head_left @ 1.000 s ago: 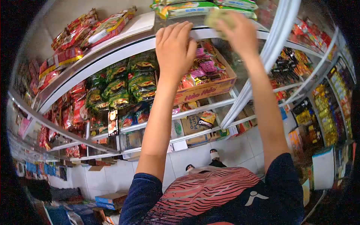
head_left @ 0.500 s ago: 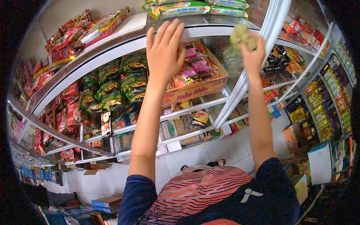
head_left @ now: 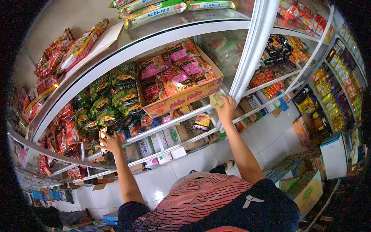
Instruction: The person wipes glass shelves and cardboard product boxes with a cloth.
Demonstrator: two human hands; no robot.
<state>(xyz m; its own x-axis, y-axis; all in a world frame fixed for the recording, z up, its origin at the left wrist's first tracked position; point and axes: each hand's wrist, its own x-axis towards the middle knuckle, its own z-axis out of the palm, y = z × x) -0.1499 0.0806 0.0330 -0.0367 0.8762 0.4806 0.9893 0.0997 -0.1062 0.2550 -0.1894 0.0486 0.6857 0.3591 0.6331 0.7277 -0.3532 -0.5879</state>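
Observation:
My right hand (head_left: 225, 110) is closed on a crumpled yellow-green cloth (head_left: 217, 100), at the white shelf rail just right of the carton's front corner. The open carton (head_left: 185, 101) holds pink and red noodle packets (head_left: 178, 83). My left hand (head_left: 111, 142) is at the lower shelf edge, its fingers bent around a small dark phone-like object (head_left: 103, 132) that they partly cover. Green noodle packets (head_left: 125, 92) lie just above that hand, left of the carton.
A white upright post (head_left: 257, 46) stands right of the carton. Green-and-white packs (head_left: 154, 14) lie on the glass top, with red packs (head_left: 83, 48) at its left. A curved metal rail (head_left: 58, 152) crosses the lower left. Yellow packets (head_left: 330, 104) hang at the right.
My right hand has come down with the cloth from the upper glass to the shelf rail. My left hand has moved from the top frame down and left to the phone-like object. The view has shifted.

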